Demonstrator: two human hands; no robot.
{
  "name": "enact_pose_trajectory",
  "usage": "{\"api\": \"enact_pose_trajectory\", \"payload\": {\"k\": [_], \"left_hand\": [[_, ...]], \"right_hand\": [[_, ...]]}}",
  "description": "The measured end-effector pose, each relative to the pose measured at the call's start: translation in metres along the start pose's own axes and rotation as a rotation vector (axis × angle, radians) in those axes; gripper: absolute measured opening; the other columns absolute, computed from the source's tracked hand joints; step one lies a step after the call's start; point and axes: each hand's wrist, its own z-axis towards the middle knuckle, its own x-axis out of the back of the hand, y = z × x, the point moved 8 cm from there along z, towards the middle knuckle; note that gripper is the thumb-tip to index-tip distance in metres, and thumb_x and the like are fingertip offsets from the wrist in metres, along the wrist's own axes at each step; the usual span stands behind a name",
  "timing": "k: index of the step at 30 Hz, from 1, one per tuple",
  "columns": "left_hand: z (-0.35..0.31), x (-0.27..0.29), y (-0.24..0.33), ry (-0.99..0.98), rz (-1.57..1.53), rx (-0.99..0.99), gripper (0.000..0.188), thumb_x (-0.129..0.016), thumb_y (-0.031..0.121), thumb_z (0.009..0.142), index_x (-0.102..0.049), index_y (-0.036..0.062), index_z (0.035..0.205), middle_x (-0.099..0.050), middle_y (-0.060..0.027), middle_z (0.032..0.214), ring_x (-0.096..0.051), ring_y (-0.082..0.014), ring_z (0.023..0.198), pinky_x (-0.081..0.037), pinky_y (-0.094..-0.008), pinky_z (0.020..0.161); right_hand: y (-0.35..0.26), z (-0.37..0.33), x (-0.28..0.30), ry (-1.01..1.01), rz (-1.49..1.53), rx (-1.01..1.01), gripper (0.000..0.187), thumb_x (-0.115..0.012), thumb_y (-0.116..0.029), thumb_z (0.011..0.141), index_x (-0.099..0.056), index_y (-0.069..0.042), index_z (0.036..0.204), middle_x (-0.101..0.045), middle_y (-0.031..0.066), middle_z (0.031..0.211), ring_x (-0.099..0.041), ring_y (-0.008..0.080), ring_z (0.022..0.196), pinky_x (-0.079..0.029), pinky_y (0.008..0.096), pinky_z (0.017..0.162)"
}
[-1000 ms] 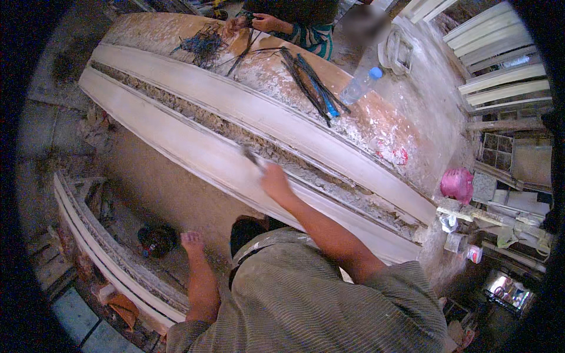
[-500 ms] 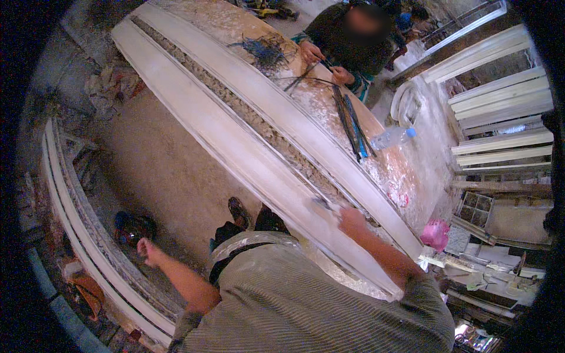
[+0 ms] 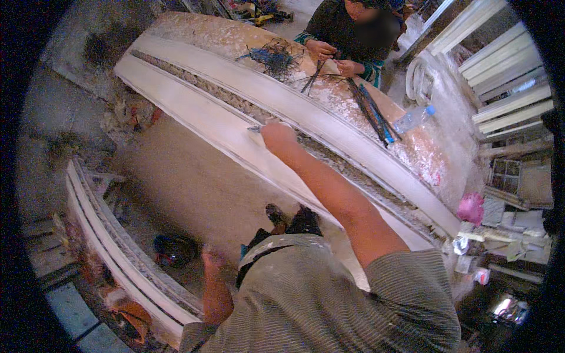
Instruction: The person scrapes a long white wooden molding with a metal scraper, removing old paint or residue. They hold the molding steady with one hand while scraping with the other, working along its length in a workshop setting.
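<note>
My right hand (image 3: 278, 138) is closed around a small scraper (image 3: 254, 129), its short grey blade poking out to the left of the fingers. The blade meets the near long white plaster moulding (image 3: 176, 101), about midway along it. Most of the tool is hidden in the fist. Parallel to it lies a far white moulding (image 3: 341, 144), with a rough, crumbly gap between the two. My left hand (image 3: 213, 257) hangs low over the floor, away from the mouldings. It is smeared, so its fingers do not show clearly.
Across the table (image 3: 176, 27), a person (image 3: 335, 29) handles dark strips. Nearby lie tangled strips (image 3: 273, 59), a strip bundle (image 3: 371, 112) and a plastic bottle (image 3: 414, 119). A pink bag (image 3: 471, 208) sits at the right. Curved mouldings (image 3: 112, 253) stand at the left.
My right hand has slid the scraper along the near moulding toward its far left end, and the arm is stretched out. My left hand has dropped closer to my body. The view has shifted slightly.
</note>
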Motion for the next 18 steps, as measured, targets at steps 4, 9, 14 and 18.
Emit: {"api": "enact_pose_trajectory", "payload": {"k": [4,9,14,18], "left_hand": [[0.031,-0.004,-0.034,-0.05,0.08,0.227,0.02,-0.057,0.039,0.091,-0.054,0.023,0.078,-0.053,0.0036,0.068,-0.051,-0.0177,0.061,-0.043,-0.0379,0.057],[0.042,-0.008,-0.012,-0.014,0.023,0.085,0.02,-0.062,0.04,0.09,-0.058,0.0218,0.084,-0.054,0.0023,0.07,-0.053,-0.0186,0.068,-0.045,-0.0384,0.064],[0.049,-0.005,-0.009,0.128,0.061,0.062,0.028,-0.065,0.04,0.091,-0.061,0.0149,0.104,-0.06,-0.0018,0.085,-0.057,-0.0207,0.077,-0.05,-0.0381,0.076],[0.066,-0.013,-0.022,0.116,0.057,0.132,0.04,-0.064,0.039,0.092,-0.059,0.0106,0.12,-0.062,-0.0057,0.1,-0.059,-0.0219,0.084,-0.052,-0.0377,0.081]], "right_hand": [[0.043,-0.081,0.001,-0.099,0.02,-0.077,0.016,-0.057,-0.008,0.083,-0.068,-0.002,0.092,-0.07,0.0214,0.093,-0.07,0.0395,0.089,-0.057,0.0522,0.075],[0.143,-0.237,0.013,-0.43,-0.158,-0.405,0.023,-0.064,-0.011,0.076,-0.065,-0.002,0.097,-0.065,0.0232,0.099,-0.064,0.0407,0.099,-0.053,0.0513,0.085],[0.157,-0.268,0.033,-0.393,-0.18,-0.264,0.025,-0.065,-0.012,0.075,-0.065,-0.003,0.099,-0.066,0.0213,0.101,-0.065,0.0404,0.097,-0.053,0.0516,0.085],[0.115,-0.174,0.013,-0.397,-0.223,-0.135,0.02,-0.061,-0.012,0.077,-0.064,-0.002,0.094,-0.066,0.0221,0.097,-0.066,0.0411,0.09,-0.054,0.052,0.081]]}}
